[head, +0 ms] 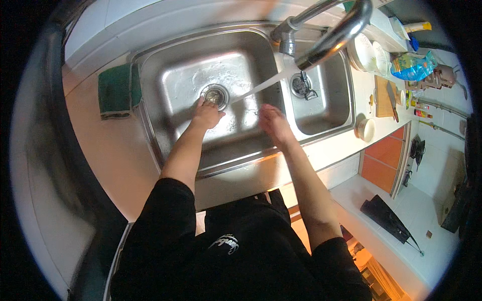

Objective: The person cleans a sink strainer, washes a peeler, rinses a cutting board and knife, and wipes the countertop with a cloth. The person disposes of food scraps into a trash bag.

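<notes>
My left hand reaches down into the large stainless steel basin, its fingers spread at the near rim of the drain strainer. I see nothing held in it, and the thumb points out to the right. Above the right side of the same basin is my right hand, blurred, with its fingers bent; whether it holds anything is unclear. From the chrome faucet a stream of water runs slantwise into the large basin, landing close to the drain. Wet patches shine on the basin floor.
A smaller basin with a dark strainer adjoins on the right. Beyond it are a bowl, a cutting board with a knife, and stacked dishes. A green cloth lies left of the sink.
</notes>
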Tool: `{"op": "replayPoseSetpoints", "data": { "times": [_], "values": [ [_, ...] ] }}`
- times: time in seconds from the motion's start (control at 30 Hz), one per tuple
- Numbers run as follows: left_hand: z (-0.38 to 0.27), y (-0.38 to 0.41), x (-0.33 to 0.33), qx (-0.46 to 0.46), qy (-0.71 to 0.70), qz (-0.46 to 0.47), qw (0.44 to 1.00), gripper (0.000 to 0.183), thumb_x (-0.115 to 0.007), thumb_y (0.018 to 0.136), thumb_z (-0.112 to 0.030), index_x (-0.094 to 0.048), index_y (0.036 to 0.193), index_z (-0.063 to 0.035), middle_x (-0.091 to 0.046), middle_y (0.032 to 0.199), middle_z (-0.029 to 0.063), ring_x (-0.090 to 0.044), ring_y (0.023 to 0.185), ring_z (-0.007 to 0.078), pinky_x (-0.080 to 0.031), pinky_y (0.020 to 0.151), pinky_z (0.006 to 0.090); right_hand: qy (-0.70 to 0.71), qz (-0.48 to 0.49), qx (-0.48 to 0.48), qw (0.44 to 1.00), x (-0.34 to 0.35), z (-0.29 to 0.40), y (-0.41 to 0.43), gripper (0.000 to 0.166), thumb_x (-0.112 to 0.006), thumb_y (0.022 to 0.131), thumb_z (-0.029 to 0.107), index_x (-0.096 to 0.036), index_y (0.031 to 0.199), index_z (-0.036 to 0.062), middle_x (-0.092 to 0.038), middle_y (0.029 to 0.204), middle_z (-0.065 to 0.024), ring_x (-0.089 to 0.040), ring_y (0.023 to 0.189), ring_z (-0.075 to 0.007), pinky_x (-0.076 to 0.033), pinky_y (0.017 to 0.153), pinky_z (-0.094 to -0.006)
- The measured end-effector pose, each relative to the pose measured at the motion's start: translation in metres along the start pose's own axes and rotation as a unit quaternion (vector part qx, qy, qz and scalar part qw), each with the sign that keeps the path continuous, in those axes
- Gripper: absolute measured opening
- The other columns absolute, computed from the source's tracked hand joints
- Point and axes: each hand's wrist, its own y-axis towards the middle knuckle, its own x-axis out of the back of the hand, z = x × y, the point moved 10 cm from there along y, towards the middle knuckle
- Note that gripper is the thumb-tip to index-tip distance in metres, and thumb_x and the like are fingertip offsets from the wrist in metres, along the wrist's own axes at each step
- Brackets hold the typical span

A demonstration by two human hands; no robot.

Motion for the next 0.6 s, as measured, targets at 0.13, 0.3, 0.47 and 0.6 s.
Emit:
{"op": "replayPoseSetpoints", "data": {
  "times": [0.13,0.3,0.47,0.6],
  "values": [
    [0.000,0.010,-0.008,0.012,0.000,0.050,0.999,0.074,-0.027,0.098,-0.057,-0.044,0.140,0.0014,-0.046,0.144,0.0167,-0.034,0.140,0.0226,0.003,0.119,0.0431,0.020,-0.017,0.117,0.993,0.023,0.067,-0.027,0.036,-0.051,0.100,0.028,-0.053,0.127,0.0042,-0.060,0.121,-0.0113,-0.061,0.106,-0.0223,-0.051,0.090,-0.0360],
    [-0.007,0.005,0.006,0.036,-0.005,0.089,0.995,0.073,-0.027,0.098,-0.057,-0.045,0.140,-0.0005,-0.045,0.144,0.0163,-0.032,0.141,0.0204,0.005,0.120,0.0409,0.032,-0.127,0.157,0.979,0.093,0.101,-0.048,0.049,-0.056,0.097,0.034,-0.049,0.132,0.0003,-0.062,0.114,-0.0133,-0.062,0.094,-0.0201,-0.052,0.078,-0.0303],
    [-0.009,0.003,0.004,0.042,-0.040,-0.050,0.997,0.061,-0.044,0.096,-0.046,-0.047,0.137,0.0003,-0.048,0.140,0.0173,-0.037,0.137,0.0258,-0.005,0.119,0.0440,0.227,-0.091,0.066,0.967,0.171,0.056,-0.025,0.022,-0.049,0.099,0.024,-0.055,0.106,0.0039,-0.061,0.104,-0.0117,-0.060,0.095,-0.0245,-0.050,0.081,-0.0328],
    [-0.025,-0.020,0.019,0.077,-0.088,-0.230,0.966,0.056,-0.058,0.091,-0.034,-0.047,0.134,0.0003,-0.049,0.138,0.0182,-0.040,0.134,0.0309,-0.018,0.117,0.0450,0.284,-0.144,0.063,0.946,0.233,0.039,0.002,0.014,-0.045,0.099,0.018,-0.049,0.101,0.0054,-0.059,0.102,-0.0141,-0.058,0.097,-0.0290,-0.050,0.090,-0.0411]
  ]
}}
